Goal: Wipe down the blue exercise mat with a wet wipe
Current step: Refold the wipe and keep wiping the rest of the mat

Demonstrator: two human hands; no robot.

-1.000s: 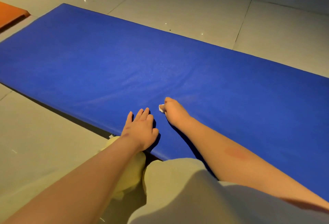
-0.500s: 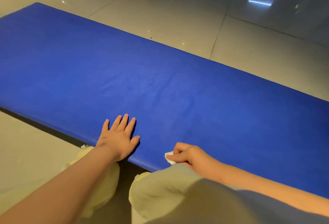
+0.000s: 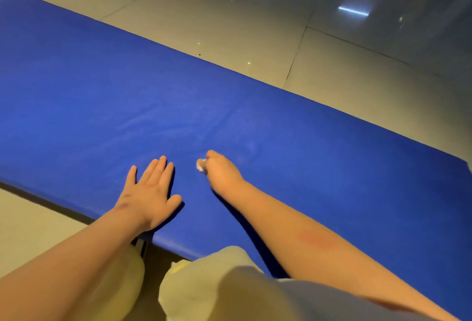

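right hand (image 3: 222, 172) grips wet wipe (image 3: 201, 165) on unlabelled blue mat (image 3: 102, 96)

You have nothing to read here: no text, label, brand, number or sign can be made out on the blue exercise mat (image 3: 229, 116) or on the floor tiles (image 3: 229, 22) beyond it. The wet wipe (image 3: 201, 165) pinched in your right hand (image 3: 222, 172) shows only as a small, blurred white wad, so any marking on it perhaps cannot be told from this view.
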